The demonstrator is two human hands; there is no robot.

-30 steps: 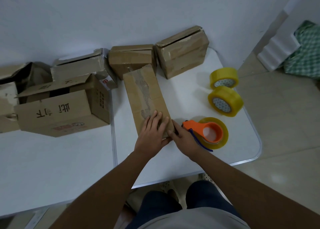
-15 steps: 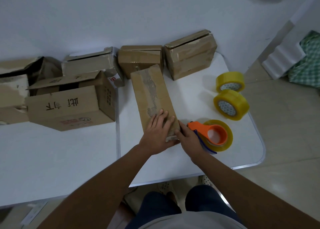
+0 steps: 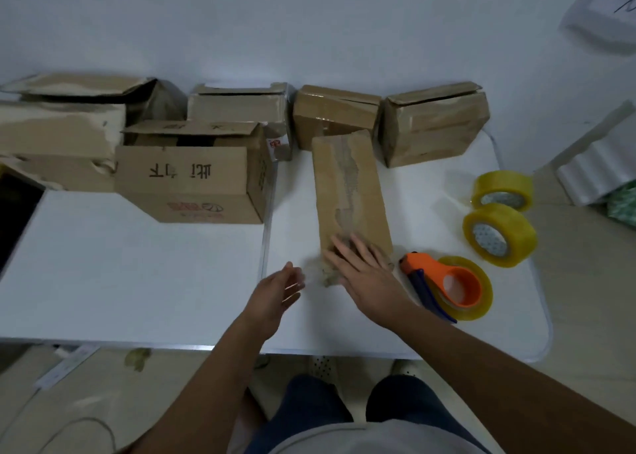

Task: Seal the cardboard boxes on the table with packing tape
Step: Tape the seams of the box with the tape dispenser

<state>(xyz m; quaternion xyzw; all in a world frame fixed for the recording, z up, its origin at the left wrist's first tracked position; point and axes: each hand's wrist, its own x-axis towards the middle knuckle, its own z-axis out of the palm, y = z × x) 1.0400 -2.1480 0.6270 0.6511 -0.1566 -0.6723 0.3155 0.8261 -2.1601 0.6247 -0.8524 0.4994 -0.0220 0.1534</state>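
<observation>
Hidden or unclear: the near end of the long flat box is blurred and partly covered by the right hand, so the state of its flap there cannot be made out. A worn strip of old tape runs down the box's top face. The left hand is motion-blurred at the fingertips. A dark object at the tabletop's left edge is cut off by the frame and cannot be identified.

Hands: the right hand lies flat, fingers straight and spread, on the near end of the long flat box; it grips nothing. The left hand hovers just left of that box, fingers relaxed and apart, holding nothing.

Task items: the long flat box lies lengthwise from the middle of the tabletop toward the near edge. The tape dispenser, orange with a clear roll, lies just right of the right hand near the right edge. Two yellow tape rolls sit beyond it at the right edge. Along the far edge stand several worn boxes; a printed open box stands in front of them, left of centre, flaps up.

Surface and room: white tabletop with a seam down the middle and a rounded near-right corner, set against a plain white wall. Tiled floor shows right and below, with white corrugated material near the right frame edge.
</observation>
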